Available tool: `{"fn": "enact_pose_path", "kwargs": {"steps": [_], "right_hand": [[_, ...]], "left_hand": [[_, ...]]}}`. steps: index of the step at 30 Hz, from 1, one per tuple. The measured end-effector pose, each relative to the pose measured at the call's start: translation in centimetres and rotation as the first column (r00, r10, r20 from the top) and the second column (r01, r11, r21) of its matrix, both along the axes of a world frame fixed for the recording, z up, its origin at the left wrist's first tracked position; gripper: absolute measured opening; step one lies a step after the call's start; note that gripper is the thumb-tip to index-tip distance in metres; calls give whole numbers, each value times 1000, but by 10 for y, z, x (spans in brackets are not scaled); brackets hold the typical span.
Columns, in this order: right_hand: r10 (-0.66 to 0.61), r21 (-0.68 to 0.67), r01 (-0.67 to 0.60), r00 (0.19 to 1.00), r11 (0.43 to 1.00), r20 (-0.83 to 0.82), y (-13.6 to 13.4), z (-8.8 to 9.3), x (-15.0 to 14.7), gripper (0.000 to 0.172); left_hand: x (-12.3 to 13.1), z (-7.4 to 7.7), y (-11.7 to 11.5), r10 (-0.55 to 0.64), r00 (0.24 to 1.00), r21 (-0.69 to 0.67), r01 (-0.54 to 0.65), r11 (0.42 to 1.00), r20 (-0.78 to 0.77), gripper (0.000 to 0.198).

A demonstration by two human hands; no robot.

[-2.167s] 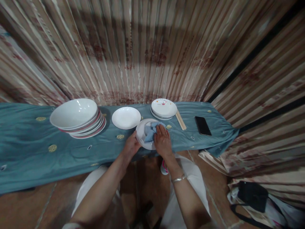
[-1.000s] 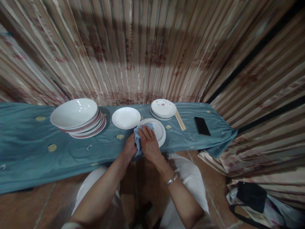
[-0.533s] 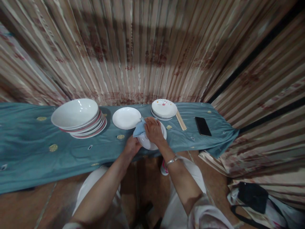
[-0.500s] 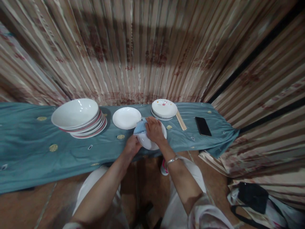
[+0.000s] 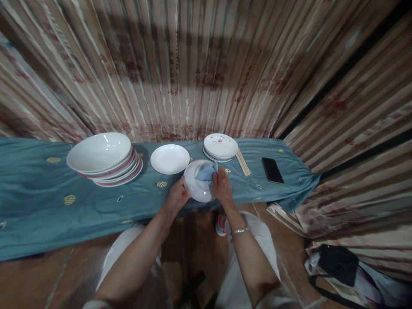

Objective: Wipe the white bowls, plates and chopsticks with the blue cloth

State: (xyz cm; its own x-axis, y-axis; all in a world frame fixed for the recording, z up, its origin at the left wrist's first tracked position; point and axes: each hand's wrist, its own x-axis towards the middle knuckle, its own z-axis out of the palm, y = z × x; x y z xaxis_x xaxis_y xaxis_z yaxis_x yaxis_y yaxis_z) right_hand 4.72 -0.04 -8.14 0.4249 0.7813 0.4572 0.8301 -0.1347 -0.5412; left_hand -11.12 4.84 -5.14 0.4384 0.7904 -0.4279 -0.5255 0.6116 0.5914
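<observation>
A white plate (image 5: 198,192) is held up over the front edge of the table, its underside with the foot ring facing me. My left hand (image 5: 178,194) grips its left rim, fingers closed. My right hand (image 5: 222,184) is at the right rim, closed on a light blue cloth (image 5: 207,172) that lies against the plate's underside. Just behind, another white plate (image 5: 170,159) lies flat on the tablecloth. Further right stands a short stack of small plates (image 5: 220,146), the top one with a floral print.
A tall stack of white bowls and plates with red bands (image 5: 102,154) stands on the left of the teal tablecloth (image 5: 38,201). Wooden chopsticks (image 5: 243,163) and a black phone (image 5: 272,170) lie to the right. Curtains hang behind; a bag (image 5: 339,266) sits at lower right.
My right hand has slid with the cloth from the plate's upper left across to its right rim, uncovering more of the underside. The left hand keeps its hold.
</observation>
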Motion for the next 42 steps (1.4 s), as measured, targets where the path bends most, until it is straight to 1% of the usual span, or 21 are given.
{"fn": "enact_pose_path", "kwargs": {"steps": [3,6,9,12,16,21,25,28,31,33,36,39,40,42], "right_hand": [[-59,16,60,995,998,-77,-14,-11,-8,47],[-113,18,117,985,993,-131,-27,-19,-19,54],[-128,9,131,980,991,-153,-38,-22,-29,61],[-133,-11,133,979,991,-153,-48,-23,-38,65],[-139,-19,137,980,990,-143,-57,-23,-47,63],[-117,-25,115,988,993,-98,-70,-27,-57,56],[-88,-26,86,993,996,-75,-83,-28,-64,54],[-56,-51,52,996,997,-70,-92,-26,-67,53],[-48,-95,39,994,995,-94,-99,-21,-67,51],[-52,-97,40,991,994,-126,-102,-17,-66,49],[-33,-49,24,981,999,-194,-105,-10,-63,45],[0,3,1,957,1000,-290,-105,-3,-59,42],[11,16,-6,947,1000,-322,-104,0,-58,41],[18,37,-4,924,999,-381,-103,5,-55,40]], "left_hand": [[1,0,0,-8,1000,26,8,1000,-24,30],[1,2,-1,-3,999,48,5,999,-34,26],[1,3,-1,1,999,55,1,998,-45,21],[2,6,-2,13,997,27,-12,1000,-72,21],[3,8,-2,13,995,8,-12,1000,-99,28],[3,7,-3,-2,995,50,7,999,-96,44],[2,5,-3,-2,997,73,8,997,-81,47],[1,4,-3,-21,997,67,25,997,-71,47],[1,4,-3,-7,998,38,10,999,-63,46],[1,4,-3,8,998,26,-6,1000,-62,46],[1,5,-4,5,999,49,-2,999,-45,48],[1,8,-5,-5,1000,120,4,993,5,50],[2,8,-6,-4,1000,138,2,990,15,49],[4,10,-7,12,1000,140,-13,990,12,39]]}}
